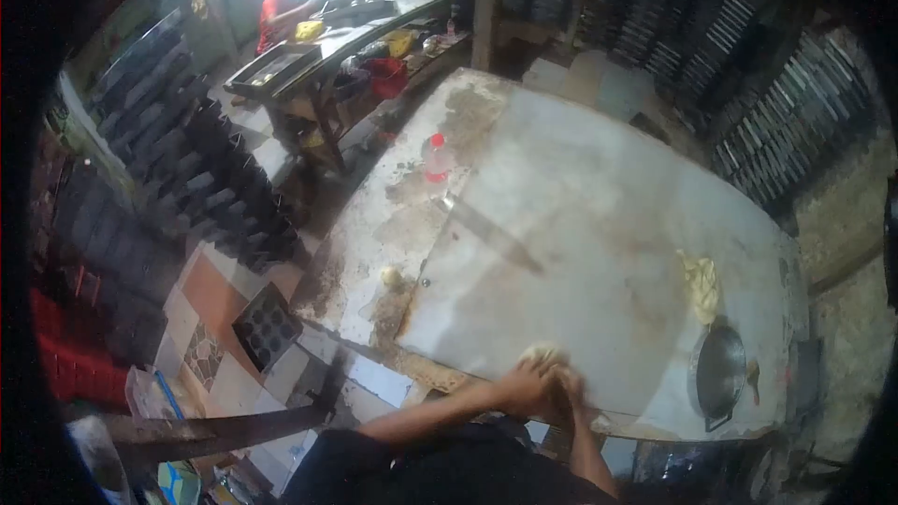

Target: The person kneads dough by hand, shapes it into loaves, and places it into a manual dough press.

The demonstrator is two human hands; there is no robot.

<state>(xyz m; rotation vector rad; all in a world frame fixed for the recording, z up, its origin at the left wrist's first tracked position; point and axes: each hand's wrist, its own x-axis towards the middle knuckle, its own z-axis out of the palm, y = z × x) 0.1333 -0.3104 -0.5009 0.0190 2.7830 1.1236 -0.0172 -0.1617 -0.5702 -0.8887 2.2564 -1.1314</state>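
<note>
Near the front edge of the large pale table, my left hand and my right hand are together, pressed on a small pale lump that looks like dough. Only its far side shows past the fingers. The fingers of both hands are closed around it and partly blurred. A smaller pale lump lies on the table's left part. Farther back a long flat blade or scraper lies near a clear bottle with a red cap.
At the right are a yellowish cloth, a round metal pan and a brush. A muffin tray sits lower left. Another person in red is at a far bench. Stacked trays line the walls.
</note>
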